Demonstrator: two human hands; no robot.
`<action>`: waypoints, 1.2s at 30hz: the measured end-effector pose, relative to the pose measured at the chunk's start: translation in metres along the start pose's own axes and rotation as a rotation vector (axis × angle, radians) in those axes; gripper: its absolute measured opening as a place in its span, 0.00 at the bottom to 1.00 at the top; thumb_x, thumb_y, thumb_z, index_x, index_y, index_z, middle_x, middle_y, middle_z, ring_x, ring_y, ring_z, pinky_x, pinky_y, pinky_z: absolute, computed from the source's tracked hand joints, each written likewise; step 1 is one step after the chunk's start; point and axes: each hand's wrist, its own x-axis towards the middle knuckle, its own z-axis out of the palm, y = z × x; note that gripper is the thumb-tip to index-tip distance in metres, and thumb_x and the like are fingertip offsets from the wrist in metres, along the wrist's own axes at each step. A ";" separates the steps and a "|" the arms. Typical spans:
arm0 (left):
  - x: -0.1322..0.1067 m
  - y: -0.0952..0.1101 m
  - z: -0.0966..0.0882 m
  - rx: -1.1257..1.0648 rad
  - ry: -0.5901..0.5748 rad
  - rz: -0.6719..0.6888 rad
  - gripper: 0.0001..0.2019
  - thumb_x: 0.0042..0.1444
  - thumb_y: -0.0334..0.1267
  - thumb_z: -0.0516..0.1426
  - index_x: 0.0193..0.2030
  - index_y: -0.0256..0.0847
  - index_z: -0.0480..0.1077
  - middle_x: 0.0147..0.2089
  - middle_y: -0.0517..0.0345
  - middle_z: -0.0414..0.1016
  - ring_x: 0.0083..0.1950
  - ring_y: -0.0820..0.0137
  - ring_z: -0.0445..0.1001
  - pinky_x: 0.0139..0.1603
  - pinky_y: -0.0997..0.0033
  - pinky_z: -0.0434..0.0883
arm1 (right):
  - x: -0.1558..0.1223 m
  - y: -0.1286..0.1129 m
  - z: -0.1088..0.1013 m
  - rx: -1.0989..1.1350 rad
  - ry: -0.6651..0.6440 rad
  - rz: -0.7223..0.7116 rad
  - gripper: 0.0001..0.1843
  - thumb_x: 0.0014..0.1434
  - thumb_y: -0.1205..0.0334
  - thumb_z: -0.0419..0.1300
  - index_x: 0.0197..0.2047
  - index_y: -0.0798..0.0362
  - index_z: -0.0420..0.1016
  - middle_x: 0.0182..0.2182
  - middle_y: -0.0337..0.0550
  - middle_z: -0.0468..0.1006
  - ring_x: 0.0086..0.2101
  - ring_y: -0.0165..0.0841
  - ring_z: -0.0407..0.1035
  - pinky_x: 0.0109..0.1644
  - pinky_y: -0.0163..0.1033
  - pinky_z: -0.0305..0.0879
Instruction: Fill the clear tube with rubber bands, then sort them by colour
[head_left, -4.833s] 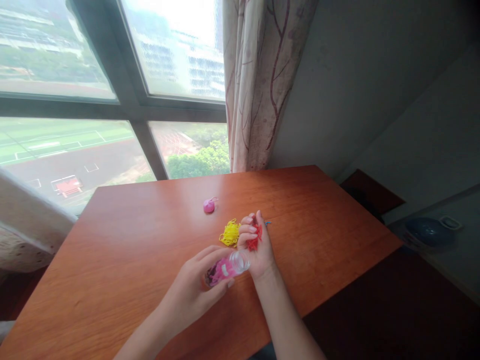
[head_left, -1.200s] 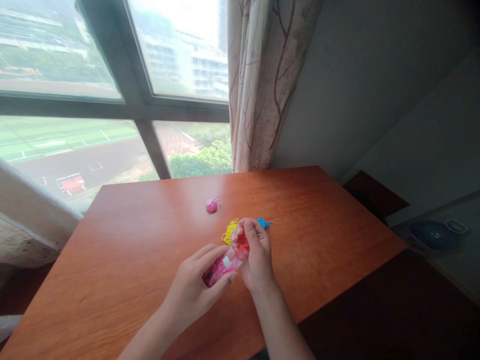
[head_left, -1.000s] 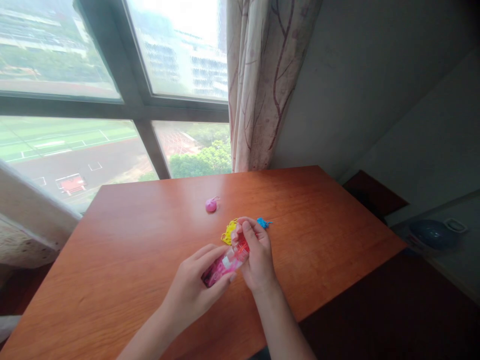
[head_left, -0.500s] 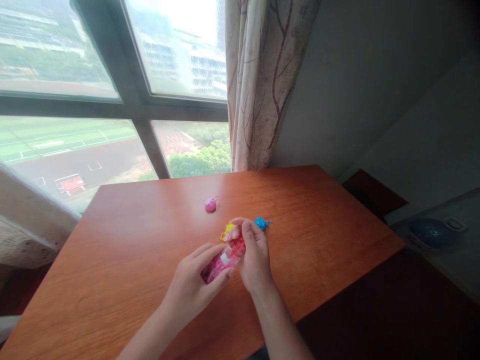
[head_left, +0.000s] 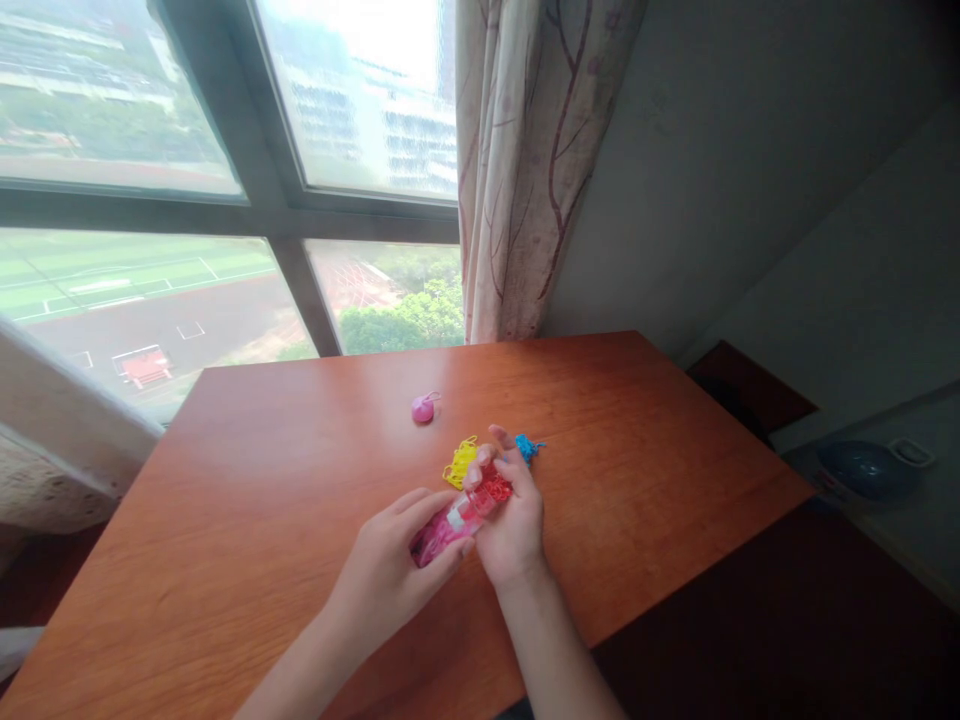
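Note:
My left hand (head_left: pixel 386 575) is wrapped round a small clear plastic bottle (head_left: pixel 450 525) that holds pink bands and lies tilted, mouth toward the right. My right hand (head_left: pixel 510 515) is cupped at the bottle's mouth with a bunch of red rubber bands (head_left: pixel 495 488) in its fingers, pressed against the opening. Just beyond the hands on the wooden table (head_left: pixel 300 480) lie a pile of yellow rubber bands (head_left: pixel 459 462) and a small clump of blue ones (head_left: pixel 528 446).
A pink round cap (head_left: pixel 422 408) lies further back on the table. A window (head_left: pixel 225 180) and a patterned curtain (head_left: pixel 525 170) stand behind the table. At the right, below the table's edge, sits a dark blue round object (head_left: pixel 862 465).
The right hand has opened a little at the bottle's mouth, so more of the red bands show. The left hand keeps the bottle in about the same place.

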 end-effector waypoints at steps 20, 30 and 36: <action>-0.004 -0.008 0.002 0.038 0.011 0.068 0.15 0.59 0.40 0.59 0.52 0.41 0.72 0.42 0.54 0.76 0.39 0.68 0.75 0.40 0.73 0.72 | 0.000 -0.008 0.001 -0.049 -0.085 -0.013 0.08 0.43 0.71 0.58 0.27 0.51 0.76 0.23 0.34 0.72 0.24 0.26 0.65 0.31 0.32 0.62; -0.001 -0.009 0.001 -0.065 -0.017 0.034 0.15 0.60 0.39 0.58 0.53 0.41 0.72 0.46 0.52 0.78 0.43 0.66 0.76 0.44 0.71 0.72 | -0.003 -0.003 0.002 -0.049 -0.053 -0.087 0.15 0.55 0.65 0.57 0.46 0.48 0.73 0.29 0.36 0.76 0.27 0.29 0.68 0.34 0.35 0.65; -0.001 -0.009 0.001 -0.079 0.026 0.055 0.16 0.59 0.39 0.59 0.54 0.42 0.72 0.47 0.52 0.78 0.44 0.66 0.77 0.45 0.71 0.73 | -0.004 -0.003 0.002 -0.063 -0.153 -0.094 0.20 0.42 0.75 0.55 0.38 0.49 0.77 0.28 0.35 0.76 0.28 0.27 0.67 0.36 0.33 0.64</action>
